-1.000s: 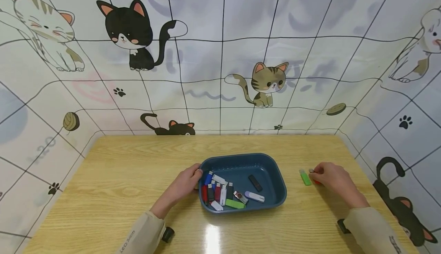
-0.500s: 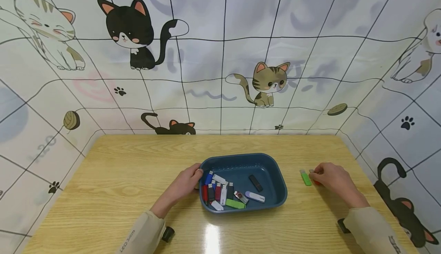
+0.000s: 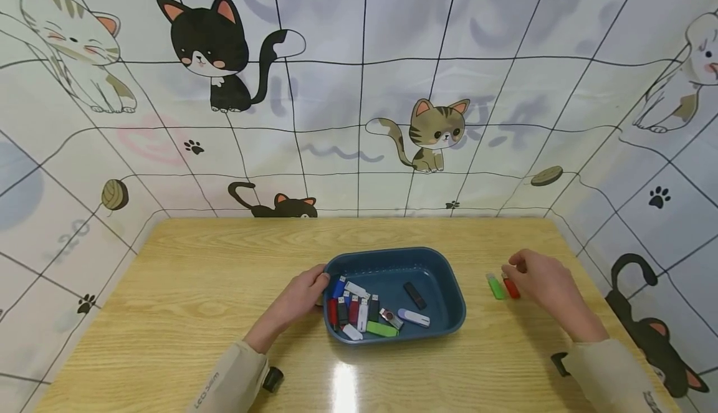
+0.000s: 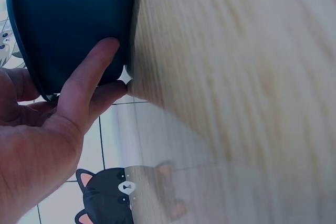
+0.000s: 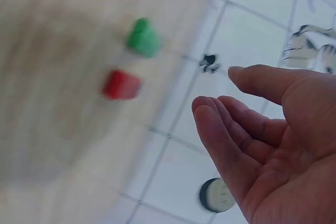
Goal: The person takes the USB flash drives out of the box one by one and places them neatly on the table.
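Observation:
A dark blue tray (image 3: 392, 276) on the wooden table holds several USB sticks, in red, blue, white, black and green, mostly gathered at its left end. My left hand (image 3: 300, 293) grips the tray's left end; the left wrist view shows thumb and fingers around the wall (image 4: 73, 19). On the right, a green USB stick (image 3: 496, 286) and a red USB stick (image 3: 511, 286) lie side by side on the table. My right hand (image 3: 543, 281) hovers beside the red one with nothing in it, and the right wrist view shows thumb and fingertips apart.
A wooden table (image 3: 224, 263) extends around the tray. White grid-patterned sheeting (image 3: 336, 101) with cartoon cats closes off its back and sides. Inside the tray, a black USB stick (image 3: 415, 296) and a white-and-lilac one (image 3: 414, 318) lie apart at the right.
My right hand has let go of the red USB stick and lifted slightly up and away, leaving it on the table beside the green one. The left hand and tray have stayed put.

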{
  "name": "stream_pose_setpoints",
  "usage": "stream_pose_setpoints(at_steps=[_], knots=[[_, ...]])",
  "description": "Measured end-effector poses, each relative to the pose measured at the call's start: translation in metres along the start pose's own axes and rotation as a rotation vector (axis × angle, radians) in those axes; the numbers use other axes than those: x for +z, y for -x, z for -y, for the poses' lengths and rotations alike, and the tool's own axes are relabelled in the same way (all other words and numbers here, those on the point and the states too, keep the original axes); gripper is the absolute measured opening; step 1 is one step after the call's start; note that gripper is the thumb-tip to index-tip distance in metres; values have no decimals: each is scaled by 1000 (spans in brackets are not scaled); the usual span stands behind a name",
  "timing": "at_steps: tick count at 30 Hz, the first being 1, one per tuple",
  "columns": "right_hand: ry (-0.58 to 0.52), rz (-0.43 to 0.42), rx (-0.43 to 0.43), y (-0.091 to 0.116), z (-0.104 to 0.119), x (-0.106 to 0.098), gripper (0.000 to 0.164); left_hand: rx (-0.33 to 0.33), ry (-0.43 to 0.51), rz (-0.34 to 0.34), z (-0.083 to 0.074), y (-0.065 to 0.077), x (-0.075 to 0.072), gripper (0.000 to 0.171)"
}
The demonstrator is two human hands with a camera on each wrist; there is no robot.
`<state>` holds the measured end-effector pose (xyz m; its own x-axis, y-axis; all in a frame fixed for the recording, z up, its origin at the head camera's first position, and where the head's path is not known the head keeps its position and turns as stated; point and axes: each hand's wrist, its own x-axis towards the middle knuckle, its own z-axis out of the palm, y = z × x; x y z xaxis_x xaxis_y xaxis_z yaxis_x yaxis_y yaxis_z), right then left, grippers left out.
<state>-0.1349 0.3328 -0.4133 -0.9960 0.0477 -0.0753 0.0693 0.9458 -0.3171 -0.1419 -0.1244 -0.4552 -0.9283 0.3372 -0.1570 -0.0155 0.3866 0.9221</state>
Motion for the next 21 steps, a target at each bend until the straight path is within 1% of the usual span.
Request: stream_pose_setpoints(at_steps=[3,6,8,12,17,21], knots=[[-14,-75,-75,6,16,-7,35,7,7,-2,1,0,0,38],[-29,-123,-148,11,35,-14,32,13,5,0,1,-1,0,38],[-49,-131,-185,14,47,-17,30,12,3,3,2,-2,0,38],[-38,-143,-243,16,73,-22,26,10,-11,6,2,-2,0,38],[-10,-155,-308,11,105,-28,18,11,-48,4,2,-2,1,39],[17,-139,-351,5,127,-25,14,12,-67,2,2,-3,1,40]])
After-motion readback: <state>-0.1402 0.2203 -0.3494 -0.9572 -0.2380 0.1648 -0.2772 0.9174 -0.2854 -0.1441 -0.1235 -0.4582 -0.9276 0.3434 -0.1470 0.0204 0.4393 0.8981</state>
